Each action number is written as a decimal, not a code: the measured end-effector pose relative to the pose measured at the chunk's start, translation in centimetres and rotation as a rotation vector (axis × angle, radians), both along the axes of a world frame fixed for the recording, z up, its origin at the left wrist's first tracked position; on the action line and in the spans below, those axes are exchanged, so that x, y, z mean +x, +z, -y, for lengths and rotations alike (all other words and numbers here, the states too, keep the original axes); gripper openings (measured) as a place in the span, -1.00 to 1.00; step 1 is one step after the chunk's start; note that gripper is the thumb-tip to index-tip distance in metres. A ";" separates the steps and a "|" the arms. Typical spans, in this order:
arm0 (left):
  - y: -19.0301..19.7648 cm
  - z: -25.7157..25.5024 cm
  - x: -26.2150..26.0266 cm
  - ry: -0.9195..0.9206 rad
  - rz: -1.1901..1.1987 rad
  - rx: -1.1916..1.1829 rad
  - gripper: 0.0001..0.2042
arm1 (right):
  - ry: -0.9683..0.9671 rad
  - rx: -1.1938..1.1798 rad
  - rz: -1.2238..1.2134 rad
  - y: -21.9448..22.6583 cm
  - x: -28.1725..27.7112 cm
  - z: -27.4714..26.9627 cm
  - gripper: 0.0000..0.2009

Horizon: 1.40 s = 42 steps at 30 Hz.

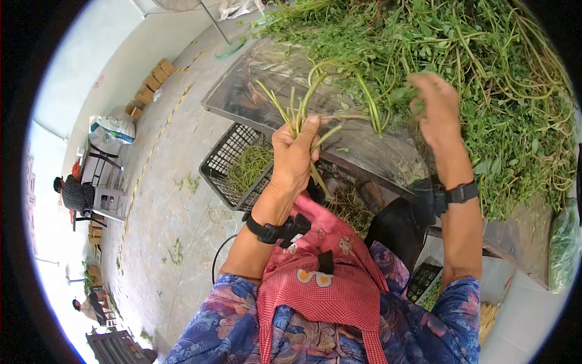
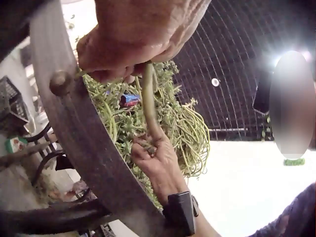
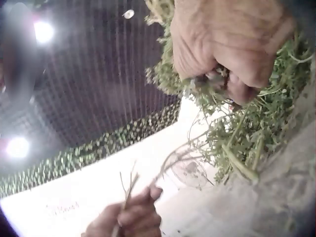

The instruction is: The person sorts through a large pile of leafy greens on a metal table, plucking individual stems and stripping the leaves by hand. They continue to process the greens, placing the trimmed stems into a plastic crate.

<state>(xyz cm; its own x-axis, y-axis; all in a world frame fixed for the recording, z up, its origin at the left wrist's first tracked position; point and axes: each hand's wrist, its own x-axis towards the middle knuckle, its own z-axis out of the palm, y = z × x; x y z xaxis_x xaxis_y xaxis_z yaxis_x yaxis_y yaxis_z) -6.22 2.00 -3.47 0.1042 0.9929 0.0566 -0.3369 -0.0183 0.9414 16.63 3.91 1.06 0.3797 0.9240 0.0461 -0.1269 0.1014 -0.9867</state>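
My left hand (image 1: pixel 293 159) grips a few cut green stems (image 1: pixel 284 113) between thumb and fingers, over the near edge of the table (image 1: pixel 273 73). One stem runs from this hand toward the right. Beside the heap of leafy greens (image 1: pixel 485 79), my right hand (image 1: pixel 438 109) pinches a leafy sprig (image 1: pixel 401 96). In the right wrist view its fingers curl round the leaves, which partly hide the fingertips. Loose pale stems (image 1: pixel 370 100) lie on the table between the hands.
Below the table edge stands a black plastic crate (image 1: pixel 212 182) with trimmed stems (image 1: pixel 251 168) in it. A bagged bundle (image 1: pixel 564 249) is at the right. Along the far wall sit cardboard boxes (image 1: pixel 154 79); a person (image 1: pixel 77 191) sits at the left.
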 end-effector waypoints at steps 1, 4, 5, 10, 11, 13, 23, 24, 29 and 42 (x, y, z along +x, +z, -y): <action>-0.1 0.2 0.0 -0.005 -0.071 0.012 -0.77 | 0.015 0.075 -0.121 -0.2 0.7 -0.2 -0.85; 0.0 1.4 0.7 -0.039 -0.210 0.071 -0.77 | 0.133 0.101 -0.287 -1.0 1.8 -0.6 -0.84; -0.1 1.8 1.1 -0.058 -0.214 0.083 -0.77 | 0.235 0.054 -0.332 -1.1 1.9 -0.6 -0.82; -0.8 3.0 1.6 -0.109 -0.368 0.147 -0.78 | 0.383 0.061 -0.152 -0.7 -0.6 0.4 -0.74; -0.9 3.2 1.4 -0.132 -0.373 0.143 -0.80 | 0.390 0.036 -0.020 -0.6 -0.8 0.6 -0.73; -1.2 3.6 1.0 -0.139 -0.395 0.181 -0.81 | 0.366 -0.079 0.349 -0.7 -0.9 0.4 -0.72; -2.2 1.6 -1.5 0.019 -0.774 0.391 -0.76 | 0.163 -0.118 1.120 -1.9 -2.0 -0.1 -0.67; -1.4 1.2 -1.3 0.019 -0.774 0.393 -0.76 | 0.162 -0.117 1.119 -2.0 -2.0 -0.1 -0.67; -0.4 -2.6 0.2 0.159 -0.717 0.350 -0.73 | 0.071 0.103 1.142 -4.0 -1.8 -1.2 -0.69; 16.7 -8.8 -7.2 0.148 -0.214 0.503 -0.84 | -0.170 -0.106 0.661 -4.8 0.7 -2.4 -0.66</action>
<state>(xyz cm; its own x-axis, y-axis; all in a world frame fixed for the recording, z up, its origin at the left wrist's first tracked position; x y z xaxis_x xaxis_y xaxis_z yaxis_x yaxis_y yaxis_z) -13.45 10.83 13.23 0.0272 0.8539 0.5197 -0.0990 -0.5150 0.8514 17.30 6.29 -3.70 0.4429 0.8664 0.2307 0.5138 -0.0344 -0.8572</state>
